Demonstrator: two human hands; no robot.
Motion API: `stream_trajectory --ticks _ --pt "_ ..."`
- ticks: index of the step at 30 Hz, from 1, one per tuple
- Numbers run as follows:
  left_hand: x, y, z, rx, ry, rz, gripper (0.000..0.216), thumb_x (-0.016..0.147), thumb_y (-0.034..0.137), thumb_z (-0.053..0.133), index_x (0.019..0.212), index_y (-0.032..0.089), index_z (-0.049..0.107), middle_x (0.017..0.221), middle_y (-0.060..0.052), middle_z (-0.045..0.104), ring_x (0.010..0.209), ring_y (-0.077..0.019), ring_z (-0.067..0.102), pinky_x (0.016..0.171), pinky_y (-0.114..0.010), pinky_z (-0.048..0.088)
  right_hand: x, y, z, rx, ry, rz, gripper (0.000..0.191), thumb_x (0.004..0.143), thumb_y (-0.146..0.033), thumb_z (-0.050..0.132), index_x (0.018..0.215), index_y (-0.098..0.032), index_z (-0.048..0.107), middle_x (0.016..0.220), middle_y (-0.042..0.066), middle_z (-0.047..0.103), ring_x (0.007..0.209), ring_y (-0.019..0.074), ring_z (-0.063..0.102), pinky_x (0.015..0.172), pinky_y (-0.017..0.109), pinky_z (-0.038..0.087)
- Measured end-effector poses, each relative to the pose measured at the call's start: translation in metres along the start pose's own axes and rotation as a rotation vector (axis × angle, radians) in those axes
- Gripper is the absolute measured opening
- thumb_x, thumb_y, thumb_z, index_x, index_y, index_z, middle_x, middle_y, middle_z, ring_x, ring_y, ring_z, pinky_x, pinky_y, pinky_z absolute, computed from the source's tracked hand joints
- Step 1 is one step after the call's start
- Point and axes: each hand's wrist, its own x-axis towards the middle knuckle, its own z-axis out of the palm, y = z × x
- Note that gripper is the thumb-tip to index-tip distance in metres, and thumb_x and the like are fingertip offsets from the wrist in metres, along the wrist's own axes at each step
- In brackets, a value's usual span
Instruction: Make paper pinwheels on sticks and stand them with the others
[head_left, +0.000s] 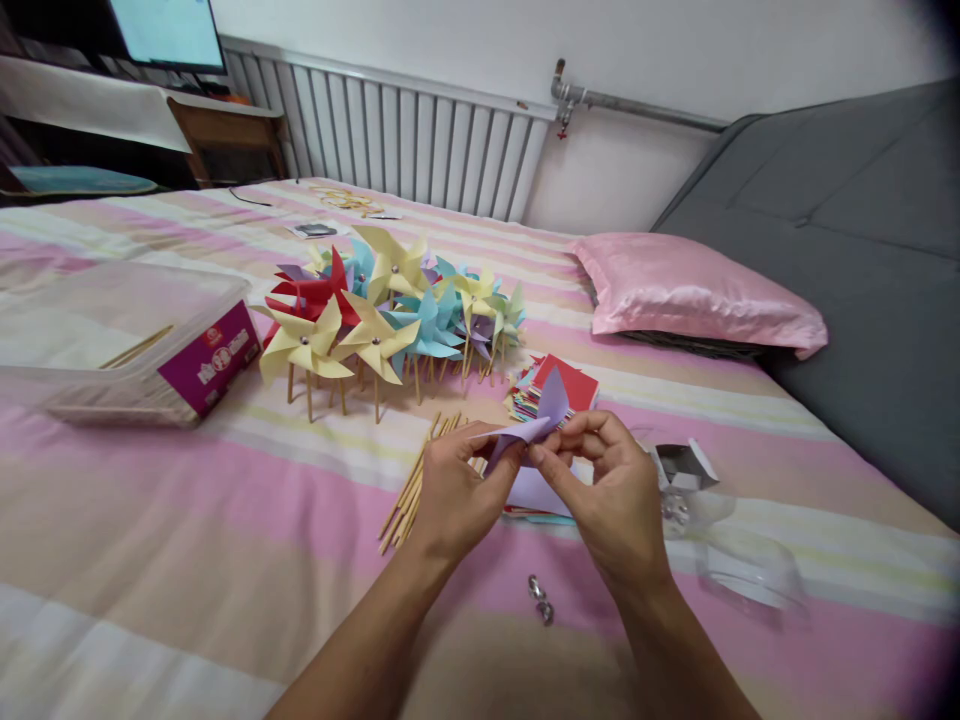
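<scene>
A purple paper pinwheel (531, 430), partly folded, is held between both hands above the bed. My left hand (465, 480) pinches its lower left side. With thumb and fingers together, my right hand (604, 475) grips the paper near its middle; whatever lies under the fingertips is hidden. Beneath the hands lies a stack of coloured paper with a purple sheet (536, 490) on top. Thin wooden sticks (409, 500) lie beside my left hand. A few shiny silver studs (540, 600) rest on the bedspread between my forearms. Behind the hands is a pile of coloured paper squares (568, 382), red uppermost.
Many finished pinwheels (379, 335) stand on sticks at the centre. A clear plastic box (150, 350) with sticks sits at left. At right are a small opened box (686, 465), clear plastic containers (750, 570) and a pink pillow (697, 290). A radiator (405, 130) lines the wall.
</scene>
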Motion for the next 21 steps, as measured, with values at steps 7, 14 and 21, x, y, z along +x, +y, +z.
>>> stream_trajectory --ticks 7,14,21 --pt "-0.0001 -0.0025 0.0013 -0.062 -0.026 -0.083 0.014 0.071 0.016 0.062 0.077 0.017 0.075 0.07 -0.004 0.07 0.066 -0.0155 0.061 0.062 -0.023 0.046 0.0028 0.005 -0.0006 -0.033 0.036 -0.05 0.052 0.065 -0.024 0.073 0.112 -0.022 0.05 0.109 0.008 0.059 0.098 0.0219 0.057 0.085 0.036 0.046" --pt "-0.0002 -0.0009 0.0008 -0.102 -0.061 -0.105 0.016 0.073 0.017 0.062 0.082 0.016 0.075 0.073 -0.004 0.07 0.067 -0.0155 0.062 0.062 -0.023 0.046 0.0018 -0.0002 0.0003 0.203 -0.168 0.084 0.019 0.073 -0.024 0.067 0.091 -0.019 0.067 0.086 0.004 0.069 0.087 0.0218 0.064 0.077 0.036 0.054" --pt "-0.0001 -0.0017 -0.0002 -0.103 -0.082 -0.054 0.023 0.073 0.013 0.06 0.09 0.018 0.075 0.081 -0.004 0.072 0.074 -0.0173 0.064 0.069 -0.024 0.048 0.002 0.0059 -0.0027 0.316 -0.193 0.148 0.013 0.073 -0.022 0.07 0.086 -0.021 0.072 0.081 0.0 0.071 0.078 0.0176 0.066 0.075 0.032 0.056"
